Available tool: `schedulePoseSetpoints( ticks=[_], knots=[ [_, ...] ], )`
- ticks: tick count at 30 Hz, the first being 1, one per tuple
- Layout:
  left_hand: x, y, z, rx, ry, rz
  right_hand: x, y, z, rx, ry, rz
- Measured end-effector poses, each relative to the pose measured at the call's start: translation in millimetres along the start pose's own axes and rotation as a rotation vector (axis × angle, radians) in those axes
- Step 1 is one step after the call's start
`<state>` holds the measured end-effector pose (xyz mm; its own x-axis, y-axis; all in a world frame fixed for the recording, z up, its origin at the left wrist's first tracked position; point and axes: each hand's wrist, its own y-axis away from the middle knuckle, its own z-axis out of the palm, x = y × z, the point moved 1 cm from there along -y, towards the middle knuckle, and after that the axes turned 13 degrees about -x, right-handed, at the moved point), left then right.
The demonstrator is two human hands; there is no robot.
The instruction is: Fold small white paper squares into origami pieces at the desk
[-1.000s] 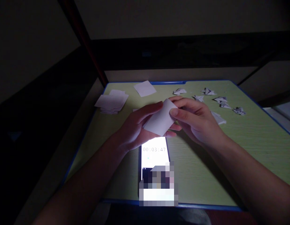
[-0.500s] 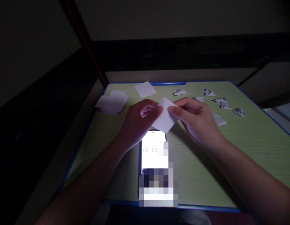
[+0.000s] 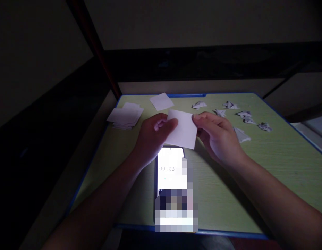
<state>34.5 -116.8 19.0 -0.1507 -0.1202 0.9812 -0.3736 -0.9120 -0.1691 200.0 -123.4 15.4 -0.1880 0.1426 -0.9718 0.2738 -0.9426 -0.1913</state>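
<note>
A square sheet of white paper (image 3: 183,130) is held up above the table, just beyond the lit phone (image 3: 171,166). My left hand (image 3: 154,139) grips its left side, thumb on the near face and fingers behind. At the upper right corner, my right hand (image 3: 219,135) pinches the paper between thumb and fingers. The fingertips behind the sheet are hidden. On the phone's screen a timer reads 00:03; its lower part is blurred out.
A pile of white paper squares (image 3: 126,116) lies at the back left of the green table (image 3: 215,194). One single square (image 3: 161,101) lies at the back edge. Several small folded paper pieces (image 3: 230,105) are scattered at the back right, with a larger folded piece (image 3: 242,135) nearer.
The paper has turned from a diamond to a squarer position, showing more of its face. My right hand has shifted slightly right, to the corner.
</note>
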Motion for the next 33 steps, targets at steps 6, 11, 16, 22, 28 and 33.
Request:
schedulePoseSetpoints(
  ticks=[6,11,16,22,28,33],
  knots=[
    [-4,0,-0.6,-0.084,0.044,-0.070,-1,-2,-1,0.092,-0.141,0.007],
    [-3,1,-0.9,-0.065,-0.003,-0.082,6,-3,-5,0.105,-0.032,-0.021],
    [-2,0,0.6,-0.053,0.026,-0.070,9,-2,-7,0.084,0.024,-0.075],
    [-2,-2,-1.3,0.031,-0.032,-0.010,9,0,-3,0.040,0.137,-0.046],
    [0,2,0.9,-0.050,-0.040,-0.066,4,1,1,0.080,0.227,-0.016],
    [4,4,4.4,-0.121,-0.067,-0.004,-1,3,6,0.138,0.310,0.004]
  ],
)
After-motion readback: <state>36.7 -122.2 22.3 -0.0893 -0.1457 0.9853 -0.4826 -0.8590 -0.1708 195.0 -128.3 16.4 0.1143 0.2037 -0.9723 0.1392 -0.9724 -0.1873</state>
